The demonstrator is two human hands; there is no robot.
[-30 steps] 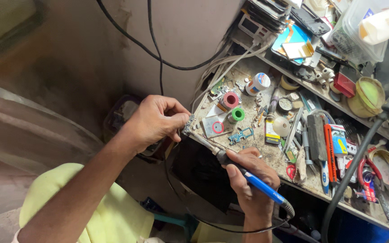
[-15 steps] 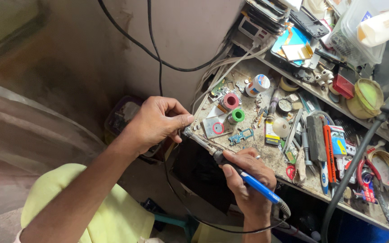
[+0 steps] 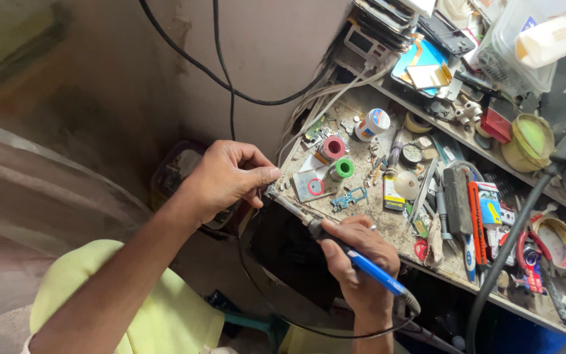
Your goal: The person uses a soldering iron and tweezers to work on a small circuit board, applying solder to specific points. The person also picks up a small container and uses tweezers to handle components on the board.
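Observation:
My right hand [image 3: 356,254] grips a blue-handled soldering iron [image 3: 368,269] like a pen, its metal tip [image 3: 283,200] pointing up-left to the edge of the cluttered workbench [image 3: 375,223]. My left hand [image 3: 227,176] is curled just left of that tip, thumb and fingers pinched on something small that I cannot make out. A small blue-green circuit part [image 3: 348,196] lies on the bench just beyond the iron. The iron's black cord [image 3: 283,314] loops below my wrists.
The bench holds a pink spool [image 3: 333,148], a green spool [image 3: 343,168], a white pot [image 3: 375,123], tweezers, cutters and red tools [image 3: 476,223]. A shelf behind is stacked with phone parts [image 3: 420,65]. Thick black cables [image 3: 506,255] hang at right; wall cables run at left.
Both hands have shifted very slightly; the iron's tip stays at my left fingertips by the bench edge. Nothing was picked up or let go.

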